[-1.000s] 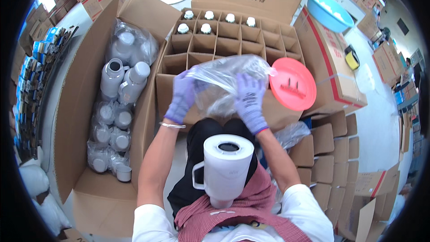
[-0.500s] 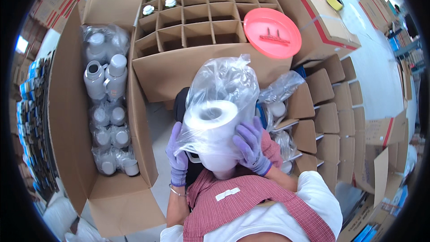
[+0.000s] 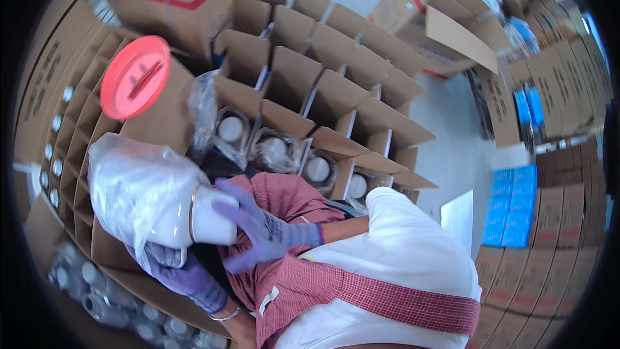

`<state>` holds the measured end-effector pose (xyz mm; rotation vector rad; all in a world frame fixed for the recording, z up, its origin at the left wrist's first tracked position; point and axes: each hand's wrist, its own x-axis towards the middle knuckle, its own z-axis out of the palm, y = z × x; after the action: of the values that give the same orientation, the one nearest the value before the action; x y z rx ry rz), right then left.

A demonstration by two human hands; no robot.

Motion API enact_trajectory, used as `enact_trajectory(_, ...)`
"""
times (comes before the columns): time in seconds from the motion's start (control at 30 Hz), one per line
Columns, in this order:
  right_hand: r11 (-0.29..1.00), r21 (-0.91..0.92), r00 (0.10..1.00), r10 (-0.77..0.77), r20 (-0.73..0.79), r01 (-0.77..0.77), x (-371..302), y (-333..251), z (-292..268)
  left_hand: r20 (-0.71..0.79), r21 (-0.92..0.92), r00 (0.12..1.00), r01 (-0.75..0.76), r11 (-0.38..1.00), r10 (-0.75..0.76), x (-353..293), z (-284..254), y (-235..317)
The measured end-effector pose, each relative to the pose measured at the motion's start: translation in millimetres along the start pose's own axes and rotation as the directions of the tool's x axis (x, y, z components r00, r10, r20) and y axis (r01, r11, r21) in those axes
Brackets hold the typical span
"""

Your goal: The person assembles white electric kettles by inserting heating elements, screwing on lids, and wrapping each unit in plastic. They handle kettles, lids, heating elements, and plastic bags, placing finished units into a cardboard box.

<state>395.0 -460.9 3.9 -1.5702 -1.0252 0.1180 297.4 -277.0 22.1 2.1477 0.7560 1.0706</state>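
Observation:
A white vacuum jug (image 3: 174,216) lies tilted on its side above my lap, its lid end toward the right. Over its far end and body is a crumpled clear plastic bag (image 3: 139,178). My left hand (image 3: 184,278), in a purple-grey glove, grips the jug from below near its handle; part of the fingers is hidden. Beside the lid, my right hand (image 3: 261,226) in a matching glove has its fingers spread and slightly blurred. Whether its fingertips touch the lid is hard to tell.
A pink-red round tray (image 3: 119,100) rests on a divided carton at the left. Ahead stand open carton compartments (image 3: 294,77), the nearest holding bagged jugs (image 3: 316,169). Grey jugs (image 3: 106,310) fill a carton at lower left. Blue boxes (image 3: 510,207) are stacked at right.
The view has swung right. The jug has gone from upright between both hands to lying tilted, bag over its far end. My right hand has let go of the bag's side and spread its fingers.

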Motion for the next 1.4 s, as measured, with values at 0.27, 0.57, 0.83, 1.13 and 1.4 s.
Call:
enact_trajectory(0.27,0.881,-0.159,0.698,0.231,-0.677,-0.446,-27,-55,-258,0.474,-0.865,0.349,0.015,0.501,0.808,-67,89,133)
enact_trajectory(0.57,-0.008,-0.44,0.333,0.64,-0.692,-0.898,-76,-143,-414,0.859,-0.508,0.394,0.568,0.648,0.328,-12,78,82)
enact_trajectory(0.83,-0.221,-0.361,0.036,0.809,-0.586,-0.906,-93,-83,-458,0.807,-0.484,0.584,0.571,0.663,0.087,-4,43,3)
enact_trajectory(1.13,-0.009,-0.304,0.095,0.941,-0.325,-0.953,-181,-23,-572,0.796,-0.509,0.604,0.636,0.581,0.037,-8,42,-14)
enact_trajectory(1.4,-0.132,-0.171,-0.026,0.858,-0.513,-0.976,-165,-13,-471,0.789,-0.496,0.614,0.667,0.556,-0.031,-11,44,-9)
